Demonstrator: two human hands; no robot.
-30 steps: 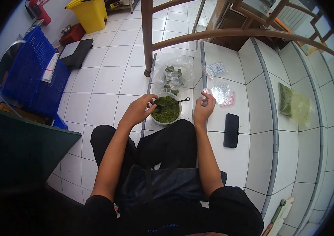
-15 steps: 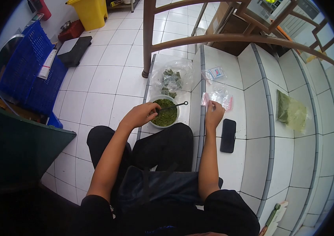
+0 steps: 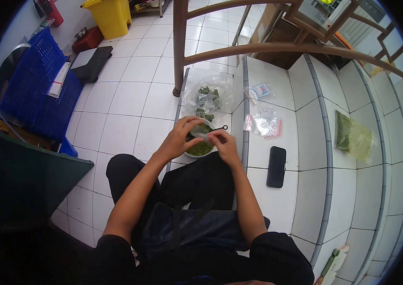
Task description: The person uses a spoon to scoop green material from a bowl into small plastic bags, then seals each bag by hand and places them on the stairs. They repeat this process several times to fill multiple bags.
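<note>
A round white tub (image 3: 198, 155) of chopped green leaves (image 3: 196, 149) sits on the low step before my knees. Above it, the thumb and fingertips of my right hand (image 3: 226, 148) pinch the edge of a small clear plastic bag (image 3: 200, 132). My left hand (image 3: 181, 138) is at the bag's other side, fingers curved and spread apart from the thumb. A dark spoon (image 3: 221, 128) rests in the tub, its ring-ended handle past the rim and its bowl hidden. Behind the tub lies a large clear bag (image 3: 227, 90) with leafy green pieces (image 3: 206, 97).
More small zip bags (image 3: 264, 123) and a labelled packet (image 3: 261, 90) lie on the step to the right, near a black phone (image 3: 276, 166). Higher up rests a bag of green material (image 3: 352, 135). A brown metal railing (image 3: 179, 57) stands ahead; a blue crate (image 3: 40, 102) is left.
My right hand has moved left from the pile of zip bags to above the tub, bringing one small bag. My left hand has left the spoon and come to the bag.
</note>
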